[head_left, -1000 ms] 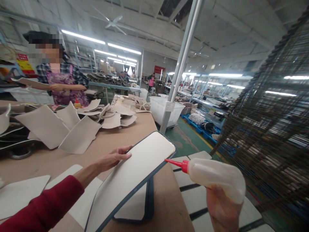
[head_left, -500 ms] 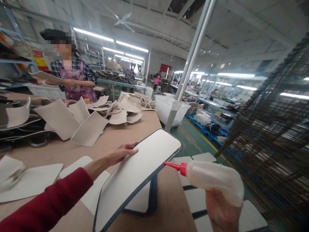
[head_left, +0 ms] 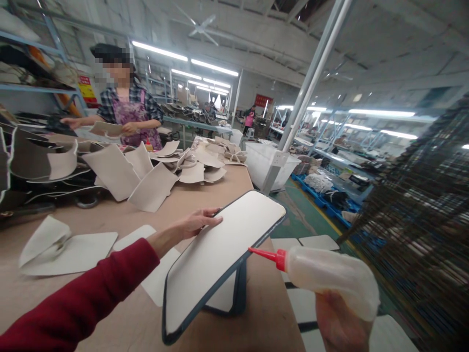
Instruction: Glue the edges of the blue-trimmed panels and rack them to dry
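Observation:
My left hand (head_left: 200,222) grips the far left edge of a white panel with a dark blue rim (head_left: 223,259), thumb on its face. The panel is tilted above the table. In my right hand (head_left: 342,320) is a translucent squeeze bottle (head_left: 330,276) with a red nozzle, lying nearly level. The nozzle tip is at the panel's right edge, where a wet-looking line runs along the dark rim toward the far corner. Beneath the panel, another dark-rimmed panel (head_left: 240,291) rests partly hidden on the table.
Loose white sheets (head_left: 91,249) lie on the brown table (head_left: 267,303). Beige curved pieces (head_left: 154,188) are heaped farther back. Across the table a co-worker (head_left: 126,112) handles a beige piece. More white panels (head_left: 304,303) sit low on the right, past the table edge. A metal post (head_left: 274,171) stands ahead.
My view has swung left, so the scene sits farther right. The nozzle tip has slid a little along the panel's edge toward its near end. Both hands keep their holds.

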`<state>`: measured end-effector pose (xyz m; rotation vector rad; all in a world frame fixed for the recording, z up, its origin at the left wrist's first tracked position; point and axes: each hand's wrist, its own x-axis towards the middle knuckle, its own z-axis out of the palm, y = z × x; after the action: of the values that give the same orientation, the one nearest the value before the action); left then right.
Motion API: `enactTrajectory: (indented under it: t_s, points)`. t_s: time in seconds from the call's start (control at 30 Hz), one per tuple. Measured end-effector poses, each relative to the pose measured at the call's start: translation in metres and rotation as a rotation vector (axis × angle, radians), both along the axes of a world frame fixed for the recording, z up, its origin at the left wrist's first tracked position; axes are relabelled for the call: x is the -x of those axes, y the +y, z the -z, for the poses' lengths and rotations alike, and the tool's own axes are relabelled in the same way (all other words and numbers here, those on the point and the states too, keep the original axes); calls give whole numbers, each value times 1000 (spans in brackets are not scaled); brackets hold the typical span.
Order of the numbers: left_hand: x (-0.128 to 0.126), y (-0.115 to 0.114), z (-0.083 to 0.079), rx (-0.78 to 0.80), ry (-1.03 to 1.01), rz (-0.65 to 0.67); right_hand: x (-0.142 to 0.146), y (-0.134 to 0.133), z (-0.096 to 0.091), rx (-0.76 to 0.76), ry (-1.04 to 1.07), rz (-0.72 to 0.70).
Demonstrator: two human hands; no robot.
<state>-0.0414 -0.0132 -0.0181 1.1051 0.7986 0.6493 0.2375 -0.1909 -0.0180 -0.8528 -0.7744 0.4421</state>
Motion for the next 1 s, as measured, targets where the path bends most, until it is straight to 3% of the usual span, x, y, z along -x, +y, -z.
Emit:
enactTrajectory:
  t_s: [0.37,0.53,0.83,1.0]
  points:
    - [-10,-2,-14,17,47,-24,0,-8,7,47,-104,68]
    - [-13,0,-14,37,4,-19,-9,-10,16,16,-148,-17]
    - [-19,5,-14,90,12,-74,1,-18,12,62,-109,-23]
    - [-22,8,-15,84,20,-81,-4,-19,19,103,-123,-46]
